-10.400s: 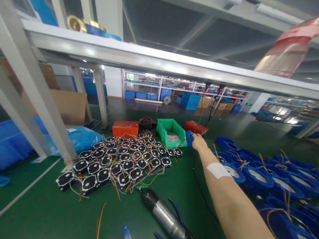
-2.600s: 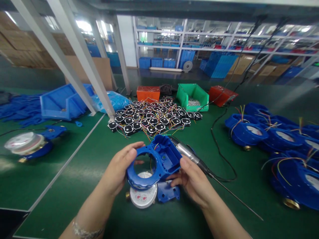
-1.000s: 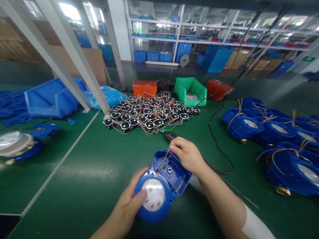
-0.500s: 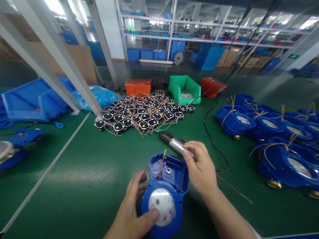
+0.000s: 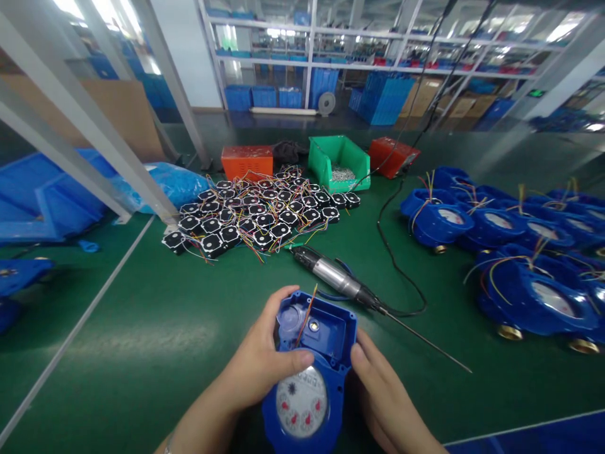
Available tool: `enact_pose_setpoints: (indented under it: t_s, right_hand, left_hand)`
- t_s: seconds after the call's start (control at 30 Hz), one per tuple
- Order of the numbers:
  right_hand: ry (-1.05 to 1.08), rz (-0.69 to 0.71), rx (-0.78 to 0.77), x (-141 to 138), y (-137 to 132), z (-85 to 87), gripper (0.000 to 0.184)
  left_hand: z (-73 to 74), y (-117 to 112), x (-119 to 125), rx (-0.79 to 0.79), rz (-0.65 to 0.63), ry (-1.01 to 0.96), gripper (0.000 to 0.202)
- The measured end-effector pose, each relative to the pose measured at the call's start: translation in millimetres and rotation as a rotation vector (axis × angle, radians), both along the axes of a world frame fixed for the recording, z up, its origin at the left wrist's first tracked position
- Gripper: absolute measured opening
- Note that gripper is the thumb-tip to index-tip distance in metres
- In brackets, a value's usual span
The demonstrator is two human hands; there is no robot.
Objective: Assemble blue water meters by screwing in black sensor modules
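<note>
- fingers of your left hand [image 5: 265, 362] grip the blue meter [image 5: 307, 391] at its left; your right hand [image 5: 380, 388] clasps its right, low before you. slack on either side could let it tip.
- swung forward, it could knock the electric driver [image 5: 338, 276] lying just beyond.
- wires [image 5: 308, 312] standing loose in its open compartment [image 5: 331, 331] could snag on your thumb.
</note>
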State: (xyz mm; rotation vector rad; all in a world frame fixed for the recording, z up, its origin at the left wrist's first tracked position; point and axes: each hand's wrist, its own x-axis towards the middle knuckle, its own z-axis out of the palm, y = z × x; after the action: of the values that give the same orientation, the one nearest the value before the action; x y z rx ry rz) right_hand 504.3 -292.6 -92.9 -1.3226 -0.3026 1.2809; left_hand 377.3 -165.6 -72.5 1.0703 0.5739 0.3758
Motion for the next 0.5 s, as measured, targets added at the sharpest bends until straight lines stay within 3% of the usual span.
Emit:
enact_pose_setpoints:
  t_s: [0.2, 0.5]
  right_hand:
    - [0.193, -0.073, 0.068, -5, 14, 13.6, 0.067]
    - [0.283, -0.065, 0.110, 0, 16, 9.4, 0.073]
  left_hand:
    - [-1.1, 1, -4, 0.085, 0.007, 0.073, 0.080]
    - [-2.9, 1, -4, 0.051, -0.008, 0.072, 0.079]
